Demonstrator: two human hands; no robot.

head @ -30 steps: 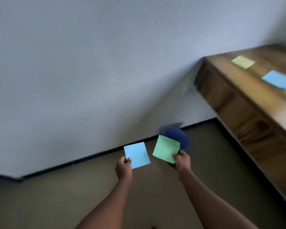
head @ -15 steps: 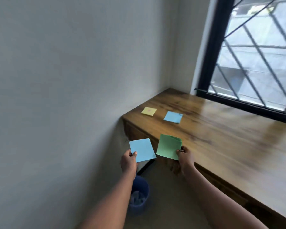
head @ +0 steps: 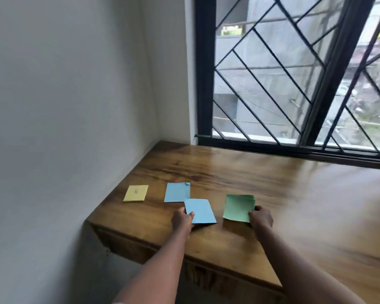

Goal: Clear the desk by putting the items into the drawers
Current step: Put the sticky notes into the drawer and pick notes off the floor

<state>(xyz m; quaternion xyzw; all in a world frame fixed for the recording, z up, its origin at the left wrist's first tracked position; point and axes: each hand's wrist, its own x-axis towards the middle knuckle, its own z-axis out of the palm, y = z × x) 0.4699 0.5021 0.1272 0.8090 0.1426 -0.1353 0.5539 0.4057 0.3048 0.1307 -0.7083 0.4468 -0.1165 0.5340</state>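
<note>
My left hand (head: 182, 220) pinches a light blue note pad (head: 200, 210) by its left edge, just above the wooden desk (head: 272, 194). My right hand (head: 261, 218) grips a green note pad (head: 238, 207) by its right lower corner, also low over the desktop. Beyond my left hand a second blue note pad (head: 176, 192) lies flat on the desk, partly overlapped in view by the held one. A yellow note pad (head: 136, 193) lies further left near the wall. The drawer fronts (head: 127, 245) show under the desk's front edge, shut.
A white wall (head: 64, 128) closes the desk's left side. A black-framed window with a diagonal grille (head: 283, 84) runs along the back of the desk. The wooden top stretches on to the right.
My view has swung from the floor and wall up onto the desk. Both hands, still holding their pads, have come forward from in front of the desk to low over its top.
</note>
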